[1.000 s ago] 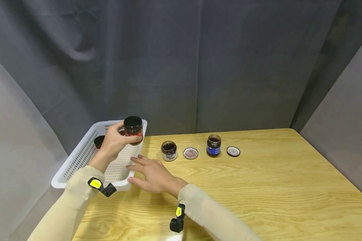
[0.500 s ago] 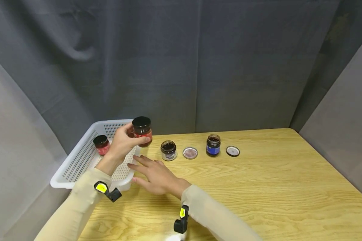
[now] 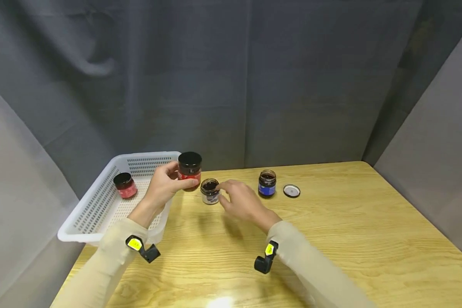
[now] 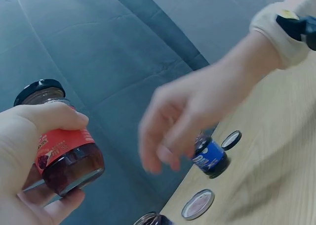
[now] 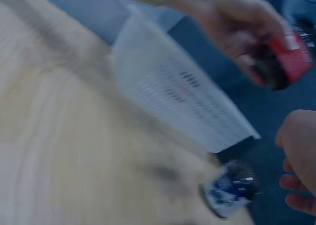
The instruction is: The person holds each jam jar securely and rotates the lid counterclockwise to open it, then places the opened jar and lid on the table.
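Note:
My left hand (image 3: 161, 188) grips a closed jam jar (image 3: 190, 167) with a black lid and red label, raised beside the basket's right edge. In the left wrist view the thumb crosses the red label and the fingers lie under and behind. My right hand (image 3: 244, 200) hangs with loosely bent fingers and holds nothing. It is nearest an uncapped small jar (image 3: 209, 197) with a whitish label and dark contents. One upturned lid (image 4: 198, 204) shows below the right hand in the left wrist view; in the head view that hand hides it. The right wrist view is blurred.
A white perforated basket (image 3: 81, 236) stands at the left, with a red-label jar (image 3: 125, 188) inside. Further right on the wooden table (image 3: 342, 231) are an uncapped blue-label jar (image 3: 267, 187) and another upturned lid (image 3: 291, 191). A dark curtain (image 3: 300, 85) hangs behind.
My left hand has carried the red-label jar rightward, from over the basket to just past its edge. My right hand has left the basket's side and moved right, near the whitish-label jar.

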Action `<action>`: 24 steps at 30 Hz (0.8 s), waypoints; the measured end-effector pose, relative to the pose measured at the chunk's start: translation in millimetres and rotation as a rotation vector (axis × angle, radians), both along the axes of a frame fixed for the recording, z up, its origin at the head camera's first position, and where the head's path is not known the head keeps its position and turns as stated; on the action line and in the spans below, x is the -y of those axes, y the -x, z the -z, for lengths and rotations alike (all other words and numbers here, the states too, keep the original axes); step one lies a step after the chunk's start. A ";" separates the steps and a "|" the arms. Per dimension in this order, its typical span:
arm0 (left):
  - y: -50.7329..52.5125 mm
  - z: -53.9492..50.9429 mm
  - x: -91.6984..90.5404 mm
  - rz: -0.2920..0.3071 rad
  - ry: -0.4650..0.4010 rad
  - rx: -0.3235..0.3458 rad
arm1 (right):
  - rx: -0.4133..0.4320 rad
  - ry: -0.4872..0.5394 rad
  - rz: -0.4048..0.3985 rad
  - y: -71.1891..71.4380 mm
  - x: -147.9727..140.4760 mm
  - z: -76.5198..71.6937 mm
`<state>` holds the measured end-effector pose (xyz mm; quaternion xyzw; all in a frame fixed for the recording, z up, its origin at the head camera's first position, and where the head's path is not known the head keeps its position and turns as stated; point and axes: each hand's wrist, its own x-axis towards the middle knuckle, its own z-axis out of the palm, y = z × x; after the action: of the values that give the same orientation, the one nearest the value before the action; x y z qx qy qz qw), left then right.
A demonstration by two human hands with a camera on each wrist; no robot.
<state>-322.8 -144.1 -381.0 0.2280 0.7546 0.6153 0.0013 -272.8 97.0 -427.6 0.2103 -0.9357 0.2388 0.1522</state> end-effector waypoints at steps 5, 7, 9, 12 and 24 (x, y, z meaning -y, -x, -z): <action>-4.5 5.2 -10.5 0.001 0.038 -0.023 | -0.068 0.170 0.052 1.8 -17.5 -27.1; -7.4 6.9 -15.4 0.002 0.057 -0.029 | -0.081 0.202 0.047 1.7 -20.3 -37.4; -10.2 8.5 -20.2 0.004 0.077 -0.040 | -0.092 0.215 0.029 1.0 -21.1 -46.2; -15.5 10.7 -26.8 0.001 0.084 -0.065 | -0.086 0.213 -0.025 -0.1 -18.5 -54.8; -30.4 29.3 -47.7 -0.021 0.101 -0.066 | -0.063 -0.013 -0.026 -4.8 -4.5 -59.3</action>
<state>-292.4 -96.4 -410.3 0.2397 0.7867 0.5686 -0.0185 -268.0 101.5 -368.3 0.2308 -0.9292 0.2281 0.1769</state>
